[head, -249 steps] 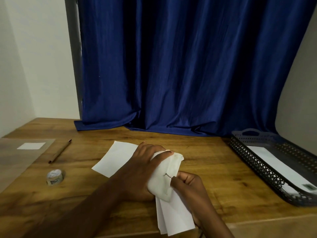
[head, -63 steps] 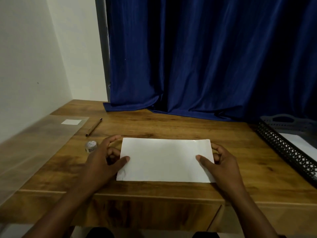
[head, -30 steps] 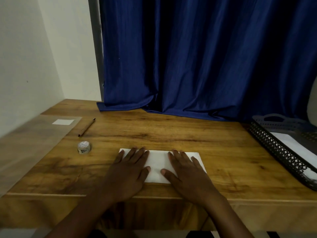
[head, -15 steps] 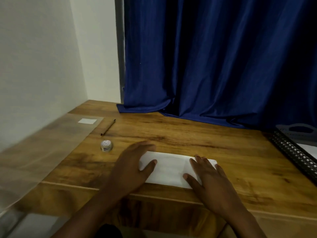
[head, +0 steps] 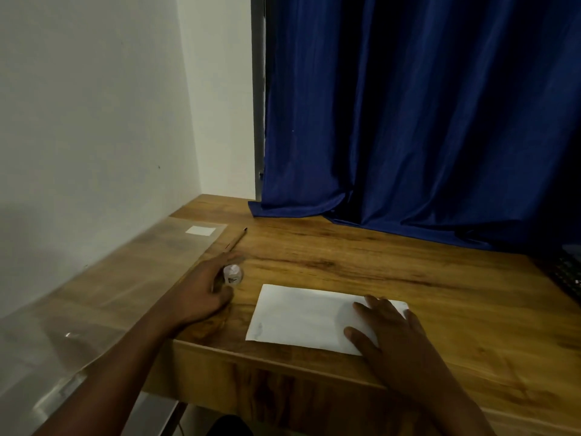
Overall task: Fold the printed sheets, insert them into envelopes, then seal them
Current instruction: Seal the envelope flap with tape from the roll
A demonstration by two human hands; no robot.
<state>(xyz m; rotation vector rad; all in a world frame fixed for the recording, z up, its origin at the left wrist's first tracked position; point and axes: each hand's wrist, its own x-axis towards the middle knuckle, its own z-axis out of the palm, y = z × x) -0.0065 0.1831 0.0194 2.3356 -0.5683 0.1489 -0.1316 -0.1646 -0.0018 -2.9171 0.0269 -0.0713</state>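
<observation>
Wooden desk (head: 361,265), right hand (head: 396,338) flat on envelope (head: 301,316), left hand (head: 201,291) at tape roll (head: 232,274), finger grip unclear

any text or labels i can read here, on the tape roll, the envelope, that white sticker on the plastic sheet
No text can be read.
Tape roll: dark marks on its side, too blurred to read.
Envelope: faint grey smudges, no legible words.
White label on the clear plastic sheet: looks blank.
Pencil: no print visible.

Wooden desk (head: 361,265), white envelope (head: 301,316), tape roll (head: 233,274), pencil (head: 237,240), clear sheet (head: 103,291)
</observation>
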